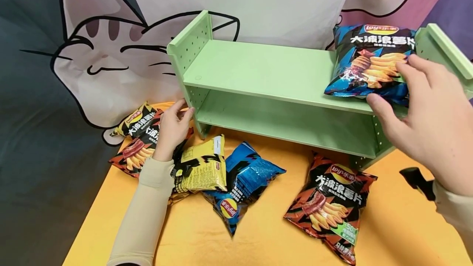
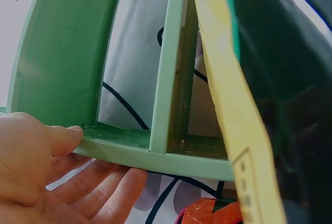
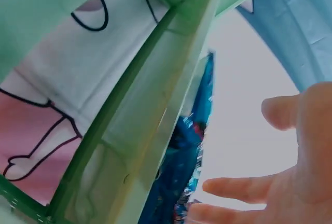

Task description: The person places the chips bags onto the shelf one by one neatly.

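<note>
A light green two-tier shelf stands on an orange cloth. My left hand holds the lower front edge of its left side panel; in the left wrist view the thumb lies on the inner side and the fingers reach round outside. On the upper tier, at the right end, a blue and black bag of potato chips leans with its printed front facing me. My right hand is spread beside that bag, fingertips overlapping its right edge in the head view. In the right wrist view the fingers are apart, gripping nothing.
A red and black chip bag lies before the shelf at right. Left of it are a blue bag and a yellow one. Further red and yellow bags lie left of the shelf. A cat-printed curtain hangs behind.
</note>
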The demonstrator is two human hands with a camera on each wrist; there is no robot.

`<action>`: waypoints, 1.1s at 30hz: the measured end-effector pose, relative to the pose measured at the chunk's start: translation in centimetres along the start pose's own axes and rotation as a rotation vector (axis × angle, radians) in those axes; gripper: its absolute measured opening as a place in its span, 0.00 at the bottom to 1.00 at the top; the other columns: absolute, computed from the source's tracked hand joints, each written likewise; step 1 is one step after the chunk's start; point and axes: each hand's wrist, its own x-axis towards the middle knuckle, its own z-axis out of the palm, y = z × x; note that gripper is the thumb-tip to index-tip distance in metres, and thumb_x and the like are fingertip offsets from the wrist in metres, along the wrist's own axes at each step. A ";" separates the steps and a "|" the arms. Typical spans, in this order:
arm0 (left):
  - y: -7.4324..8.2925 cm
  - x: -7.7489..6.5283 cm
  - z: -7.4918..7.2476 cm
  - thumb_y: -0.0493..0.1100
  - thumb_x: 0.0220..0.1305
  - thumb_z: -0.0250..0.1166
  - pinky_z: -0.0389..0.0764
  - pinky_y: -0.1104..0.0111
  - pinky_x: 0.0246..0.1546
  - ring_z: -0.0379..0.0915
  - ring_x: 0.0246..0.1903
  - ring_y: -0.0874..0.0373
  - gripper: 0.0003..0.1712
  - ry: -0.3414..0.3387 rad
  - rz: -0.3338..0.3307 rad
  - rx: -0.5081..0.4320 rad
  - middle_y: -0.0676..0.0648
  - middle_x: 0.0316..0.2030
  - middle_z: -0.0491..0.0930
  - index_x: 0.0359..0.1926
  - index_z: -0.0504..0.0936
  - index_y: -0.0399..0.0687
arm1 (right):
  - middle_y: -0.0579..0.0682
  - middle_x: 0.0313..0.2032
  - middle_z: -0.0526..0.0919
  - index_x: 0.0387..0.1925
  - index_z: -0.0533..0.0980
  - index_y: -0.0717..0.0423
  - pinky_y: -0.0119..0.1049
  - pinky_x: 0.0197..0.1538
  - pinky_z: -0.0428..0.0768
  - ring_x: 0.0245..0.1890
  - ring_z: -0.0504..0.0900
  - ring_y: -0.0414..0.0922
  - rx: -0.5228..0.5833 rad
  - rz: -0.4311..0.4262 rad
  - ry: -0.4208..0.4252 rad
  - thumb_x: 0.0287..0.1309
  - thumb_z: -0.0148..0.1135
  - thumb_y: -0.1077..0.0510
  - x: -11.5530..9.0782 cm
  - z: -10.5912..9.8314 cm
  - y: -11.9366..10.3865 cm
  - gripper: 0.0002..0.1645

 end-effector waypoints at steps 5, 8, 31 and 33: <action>-0.1 0.0 -0.2 0.42 0.76 0.62 0.88 0.64 0.43 0.88 0.49 0.44 0.18 0.000 0.004 0.000 0.37 0.57 0.85 0.62 0.83 0.45 | 0.78 0.60 0.73 0.58 0.77 0.73 0.69 0.62 0.64 0.57 0.69 0.78 0.052 -0.153 0.186 0.66 0.47 0.22 -3.5 0.5 -0.9 0.56; -0.1 0.1 -0.2 0.42 0.76 0.62 0.88 0.60 0.44 0.88 0.50 0.44 0.18 -0.001 0.005 0.006 0.38 0.57 0.85 0.62 0.83 0.45 | 0.78 0.52 0.76 0.51 0.79 0.75 0.68 0.51 0.63 0.49 0.70 0.77 0.053 -0.163 0.190 0.68 0.48 0.24 -5.9 1.1 -0.7 0.53; -0.4 0.3 0.2 0.40 0.75 0.63 0.87 0.58 0.49 0.86 0.54 0.45 0.21 -0.023 -0.022 -0.051 0.38 0.60 0.83 0.66 0.80 0.48 | 0.51 0.25 0.78 0.43 0.69 0.62 0.40 0.25 0.66 0.27 0.79 0.49 -0.053 0.624 -1.006 0.58 0.42 0.11 -19.7 8.7 6.5 0.55; -0.5 0.1 0.2 0.40 0.75 0.63 0.87 0.58 0.50 0.86 0.54 0.45 0.21 -0.024 -0.028 -0.054 0.39 0.61 0.83 0.66 0.80 0.48 | 0.57 0.27 0.80 0.46 0.68 0.67 0.42 0.25 0.68 0.28 0.82 0.53 -0.037 0.629 -1.036 0.58 0.42 0.12 -20.1 9.3 6.7 0.59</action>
